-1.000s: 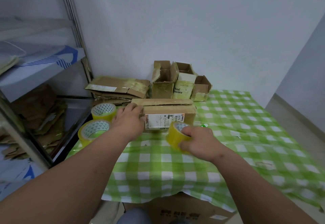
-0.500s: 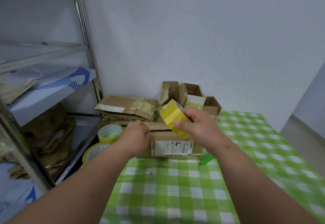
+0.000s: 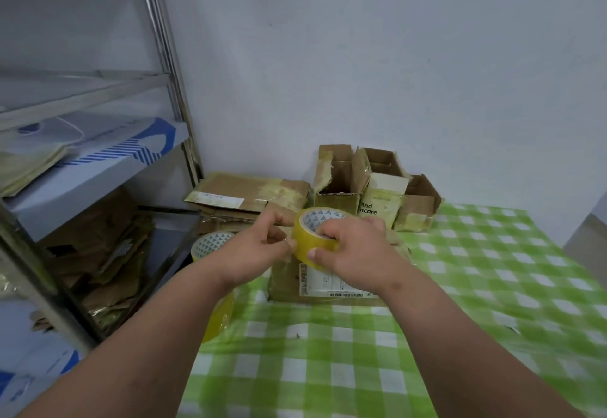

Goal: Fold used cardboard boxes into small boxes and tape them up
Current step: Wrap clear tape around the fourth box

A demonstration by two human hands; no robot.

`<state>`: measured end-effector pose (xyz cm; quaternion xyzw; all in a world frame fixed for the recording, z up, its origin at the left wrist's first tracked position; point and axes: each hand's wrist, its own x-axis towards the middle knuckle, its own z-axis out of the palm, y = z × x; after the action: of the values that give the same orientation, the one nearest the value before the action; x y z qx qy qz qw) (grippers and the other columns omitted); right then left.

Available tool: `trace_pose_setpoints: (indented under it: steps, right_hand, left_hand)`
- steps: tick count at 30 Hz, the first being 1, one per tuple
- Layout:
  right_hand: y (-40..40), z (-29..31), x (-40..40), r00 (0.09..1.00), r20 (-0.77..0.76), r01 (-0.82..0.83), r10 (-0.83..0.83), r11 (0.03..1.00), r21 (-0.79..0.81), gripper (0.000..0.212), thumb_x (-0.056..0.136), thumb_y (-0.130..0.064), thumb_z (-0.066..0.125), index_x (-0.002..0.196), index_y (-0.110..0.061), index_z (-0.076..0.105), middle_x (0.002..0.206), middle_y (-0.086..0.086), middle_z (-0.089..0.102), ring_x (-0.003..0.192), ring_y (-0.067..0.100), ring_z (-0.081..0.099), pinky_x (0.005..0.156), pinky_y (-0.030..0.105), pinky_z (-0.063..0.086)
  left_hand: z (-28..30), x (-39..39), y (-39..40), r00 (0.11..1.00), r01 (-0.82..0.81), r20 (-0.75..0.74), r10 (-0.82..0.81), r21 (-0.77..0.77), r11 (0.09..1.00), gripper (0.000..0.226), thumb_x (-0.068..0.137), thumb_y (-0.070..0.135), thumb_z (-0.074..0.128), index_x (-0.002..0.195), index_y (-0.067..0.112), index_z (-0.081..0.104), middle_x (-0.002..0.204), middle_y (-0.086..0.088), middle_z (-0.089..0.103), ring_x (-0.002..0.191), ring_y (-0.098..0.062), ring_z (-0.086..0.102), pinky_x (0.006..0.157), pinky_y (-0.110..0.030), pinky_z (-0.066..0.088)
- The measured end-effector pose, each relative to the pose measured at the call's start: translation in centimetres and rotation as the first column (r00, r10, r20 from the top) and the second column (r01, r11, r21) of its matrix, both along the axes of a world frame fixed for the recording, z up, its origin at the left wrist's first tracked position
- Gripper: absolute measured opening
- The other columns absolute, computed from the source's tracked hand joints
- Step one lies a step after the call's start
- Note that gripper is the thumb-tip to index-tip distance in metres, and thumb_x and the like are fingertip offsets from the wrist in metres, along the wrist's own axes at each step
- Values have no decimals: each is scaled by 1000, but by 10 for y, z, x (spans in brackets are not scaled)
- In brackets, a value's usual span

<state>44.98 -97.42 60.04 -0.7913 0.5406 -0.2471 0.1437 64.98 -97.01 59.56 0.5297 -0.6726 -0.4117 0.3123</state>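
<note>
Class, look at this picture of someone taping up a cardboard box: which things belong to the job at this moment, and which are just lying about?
In use:
tape roll, held by the right hand
left hand, picking at the roll's edge
closed box under the hands

Lying about:
spare tape rolls
flattened cardboard
open boxes by the wall
shelf
checked cloth

Soft, even indoor light, faint shadows; slight motion blur and wide-angle bending at the edges.
</note>
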Motion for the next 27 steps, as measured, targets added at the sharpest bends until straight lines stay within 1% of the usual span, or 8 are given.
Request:
trace_pose_setpoints:
  steps: [3, 6, 9, 11, 13, 16, 20, 27]
  right_hand:
    - [-4, -2, 2, 1000, 22, -3, 3, 1000, -16, 27, 83, -53, 63, 81, -26, 63, 83, -8, 64, 104, 21, 45, 98, 36, 21]
    - [-2, 2, 2, 1000, 7, 0, 0, 1000, 8, 24, 84, -52, 65, 90, -29, 68, 91, -10, 65, 108, 23, 32, 95, 34, 24]
    - [0, 8, 0, 1000, -21, -11, 11, 1000, 4, 23, 85, -51, 66, 91, -29, 68, 90, -9, 65, 105, 20, 29, 92, 32, 25]
    - [0, 10, -2, 999, -47, -14, 15, 1000, 9, 23, 85, -54, 64, 82, -32, 64, 84, -12, 61, 103, 20, 32, 95, 34, 25]
    - [-3, 13, -6, 991, -129, -37, 38, 999, 8, 30, 86, -58, 60, 71, -33, 53, 74, -14, 55, 98, 19, 46, 103, 38, 23]
    - [-7, 20, -13, 962, -255, -90, 100, 995, 48, 25, 87, -45, 60, 71, -29, 51, 77, -11, 57, 88, 12, 54, 112, 44, 15]
    - [-8, 24, -20, 952, -278, -121, 128, 992, 42, 12, 92, -42, 57, 87, -32, 55, 87, -15, 54, 96, 11, 51, 114, 43, 10]
    - [-6, 33, -16, 970, -220, -128, 108, 989, -76, 18, 94, -52, 52, 92, -34, 53, 85, -13, 56, 94, 15, 49, 108, 40, 16]
  left_hand:
    - [-3, 1, -3, 995, -53, 85, 58, -66, 996, 5, 96, 25, 61, 96, 27, 56, 97, 2, 67, 94, -19, 64, 90, -41, 50]
    - [-5, -1, -6, 977, -124, 161, 140, -103, 987, 5, 96, 28, 60, 91, 28, 59, 92, 6, 68, 91, -17, 64, 87, -41, 52]
    - [-6, -2, -8, 973, -149, 163, 163, -96, 984, 12, 97, 31, 58, 86, 27, 61, 86, 5, 67, 86, -18, 62, 84, -41, 51]
    - [-5, -2, -7, 977, -143, 144, 156, -97, 985, 18, 98, 31, 56, 81, 26, 61, 81, 4, 67, 82, -19, 61, 82, -41, 50]
    - [-5, -2, -7, 976, -159, 131, 174, -115, 981, 21, 99, 31, 55, 79, 26, 59, 74, 7, 63, 74, -16, 56, 73, -38, 47]
    - [-5, -3, -8, 969, -196, 127, 213, -137, 971, 21, 99, 29, 54, 79, 25, 58, 67, 9, 56, 65, -13, 47, 62, -31, 38]
    - [-9, -4, -7, 951, -252, 142, 274, -153, 956, 21, 99, 29, 53, 78, 25, 57, 69, 6, 57, 64, -15, 48, 62, -32, 40]
    - [-2, -4, 1, 929, -296, 168, 330, -200, 934, 20, 102, 28, 49, 87, 17, 57, 89, -4, 66, 68, -12, 48, 58, -28, 34]
